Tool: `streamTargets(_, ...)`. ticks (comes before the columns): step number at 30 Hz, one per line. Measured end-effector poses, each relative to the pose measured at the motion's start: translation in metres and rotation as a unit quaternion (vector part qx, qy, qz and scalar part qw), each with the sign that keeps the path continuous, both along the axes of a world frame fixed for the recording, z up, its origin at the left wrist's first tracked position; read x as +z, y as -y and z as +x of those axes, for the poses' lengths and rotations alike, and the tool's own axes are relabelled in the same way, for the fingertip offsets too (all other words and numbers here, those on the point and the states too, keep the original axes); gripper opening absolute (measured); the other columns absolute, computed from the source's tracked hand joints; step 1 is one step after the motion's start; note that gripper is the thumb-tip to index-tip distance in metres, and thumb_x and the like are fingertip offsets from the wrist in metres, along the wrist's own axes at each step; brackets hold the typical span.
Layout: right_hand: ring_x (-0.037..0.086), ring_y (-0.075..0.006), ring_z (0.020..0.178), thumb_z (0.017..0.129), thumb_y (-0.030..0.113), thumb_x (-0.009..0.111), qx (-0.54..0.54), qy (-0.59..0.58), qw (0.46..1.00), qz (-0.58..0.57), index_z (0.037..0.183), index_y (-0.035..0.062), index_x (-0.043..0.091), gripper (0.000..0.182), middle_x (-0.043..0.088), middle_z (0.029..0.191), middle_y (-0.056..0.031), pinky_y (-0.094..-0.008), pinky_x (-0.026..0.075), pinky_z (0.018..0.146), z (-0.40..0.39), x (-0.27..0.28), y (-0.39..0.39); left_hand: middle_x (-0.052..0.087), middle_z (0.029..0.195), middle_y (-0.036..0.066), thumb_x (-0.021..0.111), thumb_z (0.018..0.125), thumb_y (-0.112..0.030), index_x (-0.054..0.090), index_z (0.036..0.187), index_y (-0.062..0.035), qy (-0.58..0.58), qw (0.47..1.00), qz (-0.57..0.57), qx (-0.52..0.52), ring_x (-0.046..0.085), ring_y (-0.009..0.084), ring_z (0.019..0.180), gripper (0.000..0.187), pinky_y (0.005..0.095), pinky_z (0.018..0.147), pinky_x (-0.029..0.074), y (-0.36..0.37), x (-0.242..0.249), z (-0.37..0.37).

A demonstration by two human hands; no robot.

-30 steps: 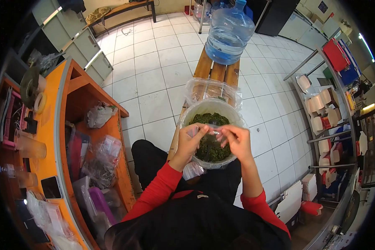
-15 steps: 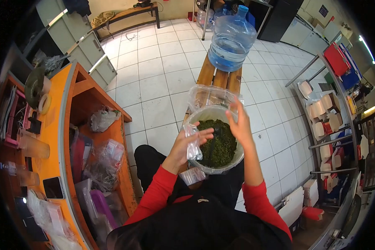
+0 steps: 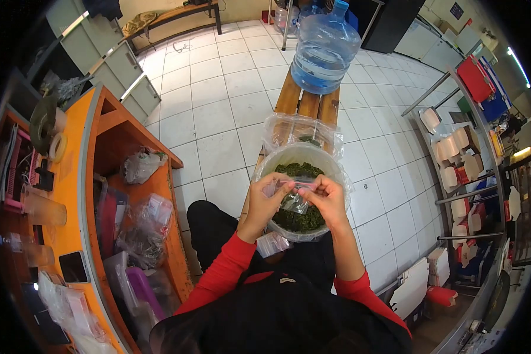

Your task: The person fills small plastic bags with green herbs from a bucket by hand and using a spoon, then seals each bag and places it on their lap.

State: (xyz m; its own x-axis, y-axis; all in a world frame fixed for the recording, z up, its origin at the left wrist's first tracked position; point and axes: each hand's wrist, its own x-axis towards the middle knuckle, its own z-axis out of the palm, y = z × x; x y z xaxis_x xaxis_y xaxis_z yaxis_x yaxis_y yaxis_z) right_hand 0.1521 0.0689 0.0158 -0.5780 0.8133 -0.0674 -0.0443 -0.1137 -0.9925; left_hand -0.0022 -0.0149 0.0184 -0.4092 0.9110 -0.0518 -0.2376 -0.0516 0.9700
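A small clear zip bag (image 3: 295,205) is pinched at its top edge between my left hand (image 3: 263,205) and my right hand (image 3: 330,205), thumbs close together. It hangs over a whitish bucket (image 3: 321,158) in front of my lap. Dark green shredded leaves (image 3: 304,222) fill the lower part of the bucket, partly hidden by the hands and the bag. Behind the bucket, clear plastic bags (image 3: 280,131) lie on the wooden bench (image 3: 308,107). Below my left hand, a clear packet (image 3: 271,243) rests by my legs.
A large blue water bottle (image 3: 325,50) stands on the bench's far end. On the left is an orange counter (image 3: 79,194) with plastic cups (image 3: 44,209), a phone (image 3: 74,267) and bags stuffed in its shelf. A metal rack (image 3: 472,194) with foam boxes (image 3: 451,152) lines the right.
My right hand has come down from the bucket's right side to meet my left. Both now hold the zip bag's top edge, where before only my left hand held clear plastic.
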Motion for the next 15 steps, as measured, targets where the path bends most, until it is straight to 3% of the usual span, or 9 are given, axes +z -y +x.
streamTargets(3,0.059,-0.006,0.067,0.08,0.009,0.076,0.047,0.029,0.998,0.014,0.088,0.0016,0.062,0.017,0.063,0.076,0.0008,-0.0203,0.046,0.061,0.003,0.009,0.004,0.061,0.074,0.0,0.07,0.087,-0.013,0.068,0.092,-0.0004,0.028,0.999,0.027,0.035,0.046,0.0018,0.051,0.014,0.0172,0.041,0.031,0.0,0.007,0.006)
streamTargets(5,0.058,-0.006,0.068,0.08,0.008,0.076,-0.029,-0.003,0.995,0.094,0.09,0.0011,0.064,0.017,0.064,0.078,0.0007,-0.02,0.046,0.062,-0.005,0.019,0.011,0.061,0.074,0.0,0.071,0.086,-0.012,0.068,0.092,-0.0007,0.035,0.999,0.04,-0.001,0.051,0.0034,0.057,0.013,0.018,0.046,0.037,0.0,0.006,0.001)
streamTargets(6,0.058,-0.006,0.068,0.08,0.008,0.076,-0.068,-0.02,0.989,0.132,0.091,0.0008,0.064,0.018,0.064,0.078,0.0006,-0.0199,0.046,0.062,-0.008,0.021,0.013,0.063,0.077,0.001,0.072,0.085,-0.012,0.067,0.092,-0.0005,0.017,0.999,0.038,-0.016,0.054,0.005,0.063,0.014,0.0203,0.054,0.041,0.0,0.001,-0.001)
streamTargets(8,0.058,-0.0063,0.068,0.079,0.005,0.075,-0.018,0.03,0.989,0.141,0.09,0.0003,0.066,0.015,0.065,0.079,-0.0005,-0.0198,0.046,0.063,0.003,0.018,0.006,0.066,0.084,0.003,0.073,0.084,-0.011,0.067,0.092,0.0,-0.02,0.998,0.034,-0.047,0.059,0.0082,0.076,0.016,0.0249,0.07,0.048,-0.001,-0.01,-0.006)
streamTargets(11,0.059,-0.0074,0.069,0.08,0.0,0.071,0.029,0.091,0.99,0.101,0.087,-0.0013,0.068,0.007,0.065,0.078,-0.0021,-0.0208,0.046,0.064,0.018,0.02,-0.003,0.068,0.086,0.006,0.075,0.081,-0.012,0.067,0.093,0.0012,-0.053,0.996,0.028,-0.069,0.063,0.0107,0.079,0.019,0.0263,0.071,0.049,-0.001,-0.007,-0.008)
streamTargets(12,0.06,-0.0078,0.07,0.081,-0.002,0.069,0.04,0.109,0.99,0.078,0.085,-0.0019,0.068,0.005,0.065,0.078,-0.0027,-0.0212,0.046,0.064,0.02,0.022,-0.004,0.069,0.087,0.007,0.075,0.081,-0.012,0.068,0.092,0.0011,-0.174,0.985,0.009,0.023,0.063,0.0114,0.08,0.019,0.0263,0.071,0.049,-0.001,0.001,-0.005)
streamTargets(14,0.059,-0.0078,0.069,0.079,-0.003,0.07,-0.034,0.077,0.994,0.068,0.084,-0.0025,0.069,0.005,0.065,0.076,-0.003,-0.0208,0.046,0.064,0.019,0.022,-0.002,0.07,0.088,0.01,0.076,0.079,-0.012,0.069,0.092,0.001,-0.398,0.894,-0.029,0.206,0.065,0.0128,0.081,0.019,0.0264,0.072,0.049,0.0,0.021,0.002)
streamTargets(15,0.059,-0.0077,0.069,0.078,-0.003,0.071,-0.07,0.061,0.994,0.063,0.083,-0.0028,0.07,0.006,0.066,0.075,-0.0032,-0.0206,0.045,0.063,0.018,0.021,0.0,0.07,0.087,0.01,0.077,0.079,-0.012,0.069,0.091,0.0007,-0.359,0.92,-0.026,0.157,0.065,0.0133,0.081,0.02,0.0266,0.071,0.05,0.001,0.02,0.003)
